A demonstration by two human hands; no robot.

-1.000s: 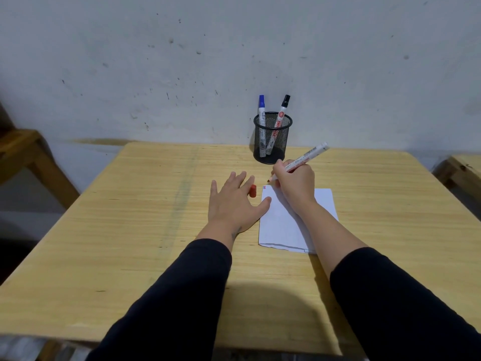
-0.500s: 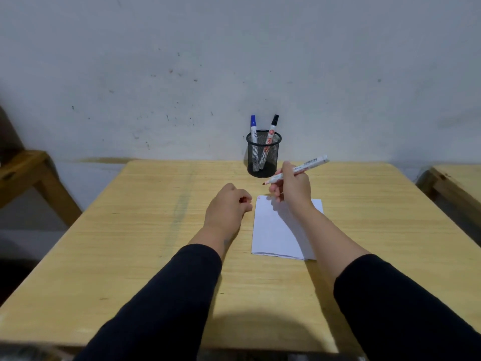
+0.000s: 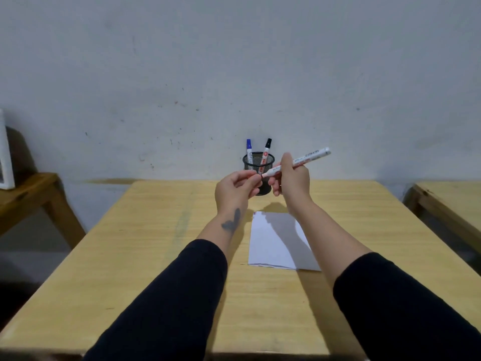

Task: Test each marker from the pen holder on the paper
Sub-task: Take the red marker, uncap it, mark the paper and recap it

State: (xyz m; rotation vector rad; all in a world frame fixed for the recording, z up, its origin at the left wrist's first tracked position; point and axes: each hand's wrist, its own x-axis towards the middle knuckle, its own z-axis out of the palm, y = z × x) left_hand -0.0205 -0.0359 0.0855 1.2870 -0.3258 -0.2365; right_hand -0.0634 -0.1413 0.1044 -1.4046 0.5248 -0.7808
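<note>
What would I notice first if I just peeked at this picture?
Two hands raised over the middle of the wooden table: the right hand holds a white marker, and the left hand pinches something small and red at its tip, probably the cap. Behind them a black mesh pen holder with two more markers stands by the wall, and white paper lies below.

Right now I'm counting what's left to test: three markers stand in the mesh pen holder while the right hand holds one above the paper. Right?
Not quite: the head view shows two markers in the pen holder, blue-capped and black-capped. The right hand does hold one marker above the paper.
</note>
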